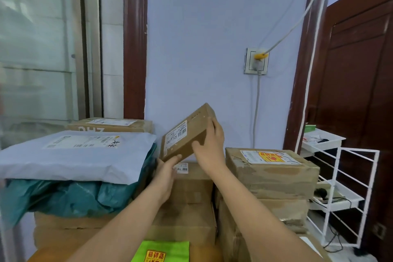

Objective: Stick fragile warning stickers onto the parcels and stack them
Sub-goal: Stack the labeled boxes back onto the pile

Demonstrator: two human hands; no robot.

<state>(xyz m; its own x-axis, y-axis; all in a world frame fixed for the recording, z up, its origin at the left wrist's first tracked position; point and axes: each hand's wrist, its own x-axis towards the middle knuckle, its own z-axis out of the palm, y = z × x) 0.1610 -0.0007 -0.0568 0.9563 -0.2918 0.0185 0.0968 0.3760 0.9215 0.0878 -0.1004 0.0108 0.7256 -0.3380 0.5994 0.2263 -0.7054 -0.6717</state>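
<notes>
Held parcel: you have a small, flat brown cardboard box (187, 132) lifted and tilted, its far end raised toward the lilac wall (202, 38), above the stacked parcels.
Left hand: your left hand (165, 173) supports the box's low near corner from below, fingertips curled up against its edge.
Right hand: your right hand (209, 144) grips the box's right side, fingers wrapped over the upper edge and thumb on the top face.
Box label: a white shipping label (176, 134) with a barcode and black handwritten characters; the writing is too blurred to read.
Sticker sheet: a bright green backing sheet (165, 248) lies at the bottom edge, carrying a yellow sticker with red Chinese characters (154, 256).
Stickered parcel: to your right sits a crumpled, taped brown carton (274, 173), its white label overlaid by a yellow-and-red warning sticker (270, 157).
Middle carton: directly under the held box, a plain brown cardboard carton (191, 185) shows a small barcode label (181, 167).
Soft parcels: on your left, a smooth grey plastic mailer bag (70, 155) with a printed label rests on a wrinkled teal plastic bag (63, 197).
Rear box: behind them, a flat cardboard box (110, 125) shows inverted white letters, seemingly "ZHO".
Rack: a white wire shelf rack (348, 187) stands to the right beside a dark brown wooden door (361, 59).
</notes>
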